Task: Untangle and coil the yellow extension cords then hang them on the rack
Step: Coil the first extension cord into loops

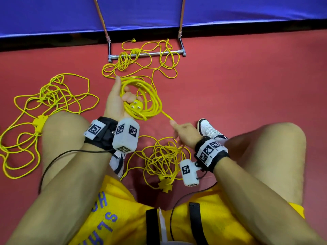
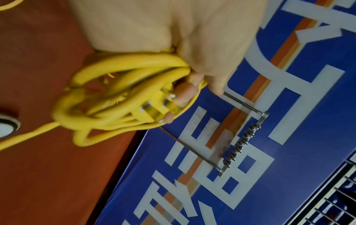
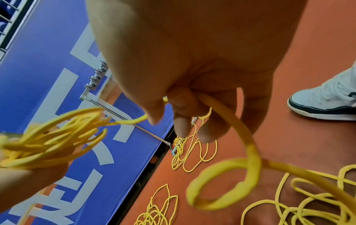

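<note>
Left hand [image 1: 116,99] palm-up, thumb extended, fingers curled in grip; right hand [image 1: 185,134] lower, fingers curled, pinching.

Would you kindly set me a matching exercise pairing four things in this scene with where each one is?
1. coiled cord
2. plug
3. rack
4. white shoe

A. beside the right hand
B. against the blue wall
C. looped in the left hand
D. inside the coil, prongs up

Pairs: 1-C, 2-D, 3-B, 4-A
</note>
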The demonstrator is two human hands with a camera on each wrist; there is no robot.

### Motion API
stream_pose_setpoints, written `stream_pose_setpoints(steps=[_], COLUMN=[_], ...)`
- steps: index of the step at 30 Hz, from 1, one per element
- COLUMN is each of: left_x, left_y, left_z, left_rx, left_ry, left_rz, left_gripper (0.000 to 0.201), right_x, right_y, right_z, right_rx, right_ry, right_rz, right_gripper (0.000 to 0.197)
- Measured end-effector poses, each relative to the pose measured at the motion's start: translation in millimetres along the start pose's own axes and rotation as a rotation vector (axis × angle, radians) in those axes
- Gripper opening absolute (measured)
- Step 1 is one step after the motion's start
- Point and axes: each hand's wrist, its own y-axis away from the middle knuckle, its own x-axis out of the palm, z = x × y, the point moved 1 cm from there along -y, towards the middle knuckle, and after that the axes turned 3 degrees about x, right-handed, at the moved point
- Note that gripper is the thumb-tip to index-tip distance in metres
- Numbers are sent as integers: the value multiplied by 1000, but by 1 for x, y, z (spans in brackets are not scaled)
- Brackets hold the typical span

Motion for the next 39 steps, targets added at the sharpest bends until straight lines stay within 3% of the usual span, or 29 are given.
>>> stream_pose_setpoints(steps=[3, 5, 8, 10, 13, 16, 18, 22, 23, 25, 27, 29, 30, 32, 35, 39], left_x=[-13, -16, -16, -15, -16, -23, -29, -29, -24, -15, -11, -12, -11, -13, -21, -27], left_y=[-15, -19, -21, -21, -21, -24, -26, -18, -11, 6, 18, 22, 22, 13, -3, -9], left_z=[-12, -15, -11, -8, -4, 0, 8, 34, 41, 53, 61, 61, 59, 52, 41, 41], left_rx=[143, 203, 380, 521, 657, 734, 679, 300, 204, 54, -133, -247, -221, -57, 115, 216], left_ry=[86, 124, 72, -35, -398, -1048, -1346, -1672, -1645, -1571, -1425, -1264, -1258, -1344, -1305, -1265], left_rz=[-95, -114, -161, -211, -265, -237, -67, 243, 313, 471, 533, 561, 574, 500, 168, -115], left_gripper=[44, 39, 30, 24, 17, 25, 31, 21, 27, 58, 82, 80, 71, 41, 24, 24], right_x=[-6, -9, -4, 4, 5, -3, -12, -23, -25, -25, -28, -34, -39, -47, -51, -42], right_y=[2, 2, 3, 11, 34, 49, 52, 50, 50, 48, 40, 32, 29, 27, 23, 11], right_z=[-5, -6, -5, 1, 18, 38, 45, 51, 52, 52, 52, 51, 50, 48, 43, 36], right_rx=[-5, 3, 9, -86, -344, -576, -680, -713, -709, -683, -585, -460, -413, -357, -290, -289], right_ry=[182, 287, 151, 56, 150, 218, 155, -14, -72, -186, -326, -439, -453, -420, -386, -37], right_rz=[38, 45, 117, 182, 223, 139, 55, -148, -156, -124, -67, -14, 22, 118, 150, -121], right_gripper=[41, 41, 33, 22, 11, 29, 35, 40, 40, 34, 26, 25, 22, 15, 34, 45])
